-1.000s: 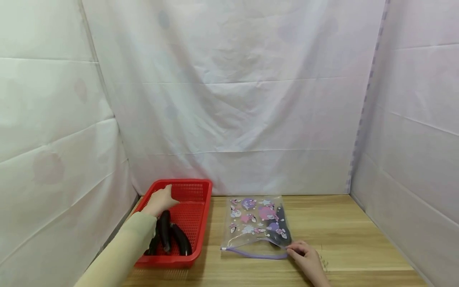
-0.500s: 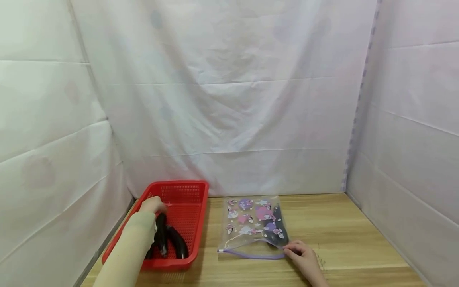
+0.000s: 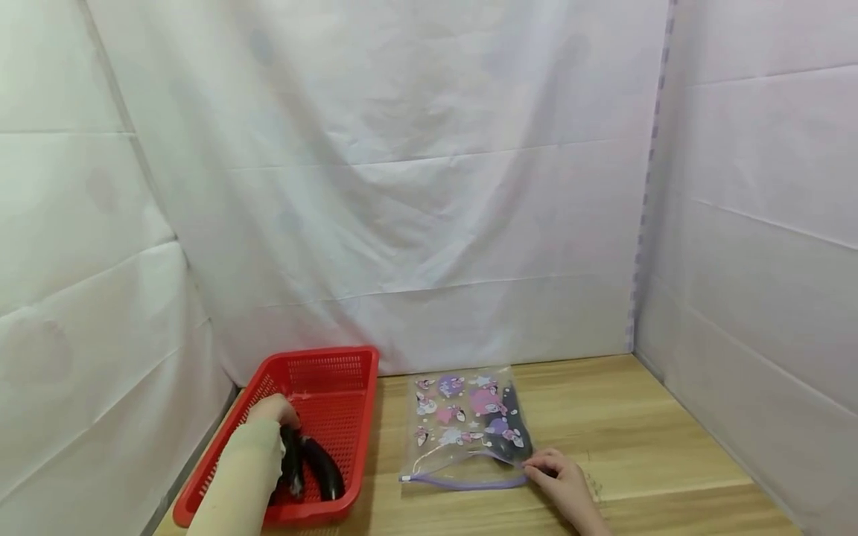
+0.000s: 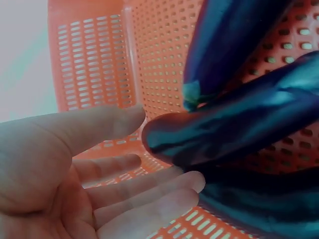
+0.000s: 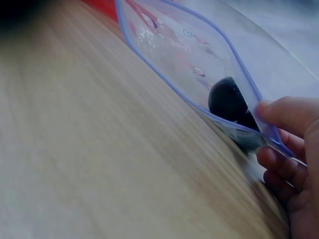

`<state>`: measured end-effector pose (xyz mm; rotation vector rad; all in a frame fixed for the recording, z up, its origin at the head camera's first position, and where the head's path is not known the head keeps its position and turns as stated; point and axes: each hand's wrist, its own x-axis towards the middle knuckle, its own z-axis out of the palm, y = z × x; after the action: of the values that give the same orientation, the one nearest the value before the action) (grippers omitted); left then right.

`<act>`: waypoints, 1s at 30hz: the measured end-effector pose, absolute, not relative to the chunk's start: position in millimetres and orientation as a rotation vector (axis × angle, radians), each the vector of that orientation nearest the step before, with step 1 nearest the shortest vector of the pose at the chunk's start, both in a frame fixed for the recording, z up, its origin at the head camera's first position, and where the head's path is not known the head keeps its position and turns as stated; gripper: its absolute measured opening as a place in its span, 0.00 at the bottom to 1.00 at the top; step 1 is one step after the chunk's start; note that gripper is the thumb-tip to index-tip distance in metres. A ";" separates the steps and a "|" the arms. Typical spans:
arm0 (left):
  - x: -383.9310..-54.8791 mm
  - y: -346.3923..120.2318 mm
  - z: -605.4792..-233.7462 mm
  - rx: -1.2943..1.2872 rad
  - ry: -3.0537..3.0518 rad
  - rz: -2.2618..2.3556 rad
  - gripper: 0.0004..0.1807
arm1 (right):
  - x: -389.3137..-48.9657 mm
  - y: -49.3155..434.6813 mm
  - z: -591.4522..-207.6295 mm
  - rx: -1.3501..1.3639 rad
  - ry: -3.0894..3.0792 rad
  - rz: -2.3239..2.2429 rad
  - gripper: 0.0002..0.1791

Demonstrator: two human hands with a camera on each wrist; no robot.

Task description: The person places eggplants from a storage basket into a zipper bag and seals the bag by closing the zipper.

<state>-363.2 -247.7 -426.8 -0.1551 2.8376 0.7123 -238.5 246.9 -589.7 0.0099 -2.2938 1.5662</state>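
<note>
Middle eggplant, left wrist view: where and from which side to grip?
I'd grip the middle eggplant across its width, just in from the rounded end, coming from that end, where the open left hand is. That end juts past the tip of the upper eggplant; further along, the lower eggplant crowds one flank.

Toward seven o'clock in your head view: basket point(image 3: 365, 435) of smooth, perforated plastic, slight sheen; eggplants point(image 4: 234, 130) inside smooth, glossy. Near six o'clock, your bag point(image 3: 462, 424) is thin, clear plastic. Your tabletop point(image 3: 603, 406) shows smooth wood grain. At twelve o'clock, your drape point(image 3: 402, 208) looks like creased, matt cloth.
</note>
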 end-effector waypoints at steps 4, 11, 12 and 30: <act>-368.1 -251.4 -430.8 -0.229 2.792 0.780 0.20 | -235.2 244.3 -591.3 -0.004 -2.300 1.582 0.05; -377.5 -250.8 -435.9 -0.181 2.721 0.656 0.22 | -238.6 246.1 -589.6 0.010 -2.245 1.592 0.06; -377.2 -251.8 -437.5 -0.155 2.718 0.628 0.22 | -239.3 246.2 -589.2 0.017 -2.241 1.588 0.06; -375.5 -258.9 -450.0 -0.158 2.656 0.792 0.23 | -244.2 245.2 -585.9 0.008 -2.301 1.546 0.07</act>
<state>-375.5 -258.9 -450.0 -0.1577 2.6558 0.7923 -244.2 245.2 -585.9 0.0077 -2.3015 1.5456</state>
